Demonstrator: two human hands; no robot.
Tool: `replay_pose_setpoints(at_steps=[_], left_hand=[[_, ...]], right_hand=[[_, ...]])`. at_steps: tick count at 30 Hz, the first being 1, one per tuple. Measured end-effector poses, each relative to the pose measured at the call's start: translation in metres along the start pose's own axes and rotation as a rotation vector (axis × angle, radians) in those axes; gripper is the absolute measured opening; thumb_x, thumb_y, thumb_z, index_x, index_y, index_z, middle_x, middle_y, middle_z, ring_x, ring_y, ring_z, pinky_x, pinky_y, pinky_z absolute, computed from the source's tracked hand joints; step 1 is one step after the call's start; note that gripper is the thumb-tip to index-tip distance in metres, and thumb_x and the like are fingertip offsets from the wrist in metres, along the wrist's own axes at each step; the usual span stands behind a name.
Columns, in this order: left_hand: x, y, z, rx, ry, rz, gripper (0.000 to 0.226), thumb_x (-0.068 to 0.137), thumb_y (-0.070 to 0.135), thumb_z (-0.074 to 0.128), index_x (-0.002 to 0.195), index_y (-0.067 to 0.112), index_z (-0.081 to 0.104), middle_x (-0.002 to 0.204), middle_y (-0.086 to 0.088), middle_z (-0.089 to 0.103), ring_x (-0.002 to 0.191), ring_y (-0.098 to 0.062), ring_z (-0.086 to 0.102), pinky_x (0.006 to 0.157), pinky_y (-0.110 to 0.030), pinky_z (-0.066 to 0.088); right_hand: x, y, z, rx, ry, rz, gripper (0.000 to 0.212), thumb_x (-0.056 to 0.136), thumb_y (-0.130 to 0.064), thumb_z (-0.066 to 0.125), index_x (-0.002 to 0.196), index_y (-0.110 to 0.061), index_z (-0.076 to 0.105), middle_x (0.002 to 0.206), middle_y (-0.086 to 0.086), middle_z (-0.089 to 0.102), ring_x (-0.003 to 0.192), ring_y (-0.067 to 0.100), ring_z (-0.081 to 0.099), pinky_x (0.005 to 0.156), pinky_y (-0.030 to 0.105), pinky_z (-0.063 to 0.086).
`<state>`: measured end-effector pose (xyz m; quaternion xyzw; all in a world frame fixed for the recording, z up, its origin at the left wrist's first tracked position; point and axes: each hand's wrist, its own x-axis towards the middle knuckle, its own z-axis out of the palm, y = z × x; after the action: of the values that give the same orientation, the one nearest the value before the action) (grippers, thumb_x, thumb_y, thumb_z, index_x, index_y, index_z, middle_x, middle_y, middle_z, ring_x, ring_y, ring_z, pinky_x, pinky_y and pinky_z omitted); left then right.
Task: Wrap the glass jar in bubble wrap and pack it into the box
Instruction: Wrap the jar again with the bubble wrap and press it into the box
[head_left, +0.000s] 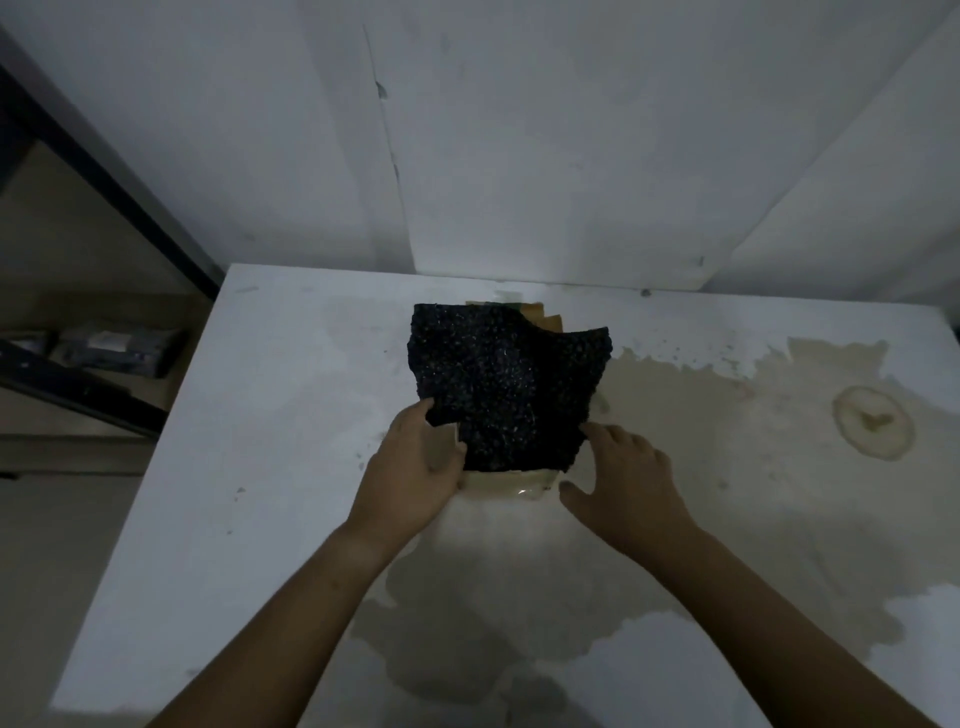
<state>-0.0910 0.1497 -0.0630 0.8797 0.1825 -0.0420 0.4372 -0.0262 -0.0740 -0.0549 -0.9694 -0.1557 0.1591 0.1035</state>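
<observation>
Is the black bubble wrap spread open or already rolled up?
Spread open: the bubble wrap shows as one broad sheet, with the left hand gripping its near corner.

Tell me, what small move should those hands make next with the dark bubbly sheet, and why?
Probably the right hand should pinch the sheet's near right edge next. The left hand already grips the black bubble wrap at its near left corner, while the right fingers only touch it, spread. The wrap drapes over the cardboard box; no jar shows.
</observation>
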Motion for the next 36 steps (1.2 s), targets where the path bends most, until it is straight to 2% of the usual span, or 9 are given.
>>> replay_pose_setpoints(at_steps=[3, 7, 10, 16, 25, 28, 31, 33, 36], left_hand=[[0.012, 0.002, 0.003, 0.109, 0.045, 0.105, 0.051, 0.089, 0.022, 0.065, 0.137, 0.018, 0.050, 0.137, 0.003, 0.051, 0.120, -0.015, 0.053, 0.096, -0.020, 0.038], [0.017, 0.000, 0.006, 0.278, 0.022, 0.176, 0.051, 0.083, 0.019, 0.068, 0.133, 0.020, 0.057, 0.134, 0.002, 0.057, 0.119, -0.019, 0.057, 0.102, -0.045, 0.046], [0.017, 0.002, 0.006, 0.266, 0.022, 0.187, 0.049, 0.081, 0.024, 0.064, 0.129, 0.020, 0.061, 0.129, 0.004, 0.060, 0.117, -0.018, 0.059, 0.099, -0.047, 0.047], [0.019, 0.002, 0.007, 0.296, 0.033, 0.236, 0.049, 0.078, 0.033, 0.057, 0.125, 0.020, 0.065, 0.122, 0.008, 0.064, 0.110, -0.012, 0.061, 0.096, -0.045, 0.048], [0.027, 0.001, 0.015, 0.444, 0.076, 0.267, 0.036, 0.090, 0.039, 0.049, 0.113, 0.022, 0.071, 0.112, 0.009, 0.062, 0.100, -0.015, 0.059, 0.085, -0.034, 0.041], [0.029, 0.001, 0.017, 0.494, 0.105, 0.253, 0.025, 0.090, 0.034, 0.057, 0.105, 0.020, 0.072, 0.116, 0.001, 0.052, 0.106, -0.020, 0.049, 0.083, -0.033, 0.038], [0.030, 0.005, 0.018, 0.484, 0.103, 0.143, 0.031, 0.083, 0.025, 0.066, 0.113, 0.021, 0.069, 0.134, -0.010, 0.040, 0.119, -0.029, 0.038, 0.086, -0.042, 0.046], [0.033, 0.010, 0.017, 0.469, 0.014, 0.056, 0.042, 0.084, 0.023, 0.064, 0.125, 0.025, 0.063, 0.148, -0.013, 0.026, 0.129, -0.033, 0.028, 0.090, -0.047, 0.047], [0.045, 0.022, 0.015, 0.455, -0.221, -0.129, 0.054, 0.089, 0.027, 0.057, 0.141, 0.033, 0.045, 0.152, -0.010, 0.019, 0.133, -0.032, 0.023, 0.097, -0.045, 0.040]], right_hand=[[0.001, -0.007, 0.007, 0.024, 0.108, -0.157, 0.055, 0.076, -0.030, 0.070, 0.128, -0.016, 0.060, 0.121, 0.003, 0.064, 0.113, 0.029, 0.058, 0.094, 0.043, 0.044], [0.004, -0.018, 0.005, -0.112, 0.166, -0.238, 0.048, 0.067, -0.021, 0.073, 0.115, -0.016, 0.070, 0.111, -0.001, 0.069, 0.111, 0.030, 0.059, 0.089, 0.042, 0.048], [0.005, -0.018, 0.002, -0.199, 0.164, -0.282, 0.046, 0.067, -0.021, 0.074, 0.113, -0.017, 0.071, 0.111, -0.001, 0.070, 0.113, 0.031, 0.058, 0.091, 0.044, 0.048], [0.005, -0.023, 0.010, -0.406, -0.037, -0.287, 0.053, 0.063, -0.030, 0.063, 0.113, -0.012, 0.065, 0.111, 0.003, 0.065, 0.125, 0.042, 0.037, 0.102, 0.051, 0.036], [0.020, -0.046, -0.001, -0.735, -0.311, -0.274, 0.044, 0.086, -0.042, 0.050, 0.121, -0.017, 0.060, 0.132, 0.010, 0.047, 0.136, 0.047, 0.010, 0.114, 0.056, 0.009], [0.021, -0.038, -0.007, -0.609, -0.326, -0.328, 0.041, 0.082, -0.043, 0.051, 0.112, -0.019, 0.065, 0.123, 0.004, 0.055, 0.136, 0.044, 0.016, 0.113, 0.052, 0.017], [0.019, -0.017, -0.014, -0.129, -0.115, -0.355, 0.031, 0.079, -0.036, 0.059, 0.107, -0.026, 0.068, 0.108, -0.006, 0.063, 0.122, 0.031, 0.045, 0.098, 0.044, 0.040], [0.020, -0.005, -0.019, 0.031, 0.138, -0.264, 0.034, 0.077, -0.031, 0.067, 0.110, -0.023, 0.066, 0.109, -0.001, 0.062, 0.105, 0.026, 0.056, 0.086, 0.041, 0.047], [0.024, 0.004, -0.016, -0.034, 0.154, -0.084, 0.054, 0.078, -0.034, 0.069, 0.128, -0.018, 0.058, 0.128, 0.007, 0.056, 0.114, 0.032, 0.052, 0.093, 0.045, 0.044]])
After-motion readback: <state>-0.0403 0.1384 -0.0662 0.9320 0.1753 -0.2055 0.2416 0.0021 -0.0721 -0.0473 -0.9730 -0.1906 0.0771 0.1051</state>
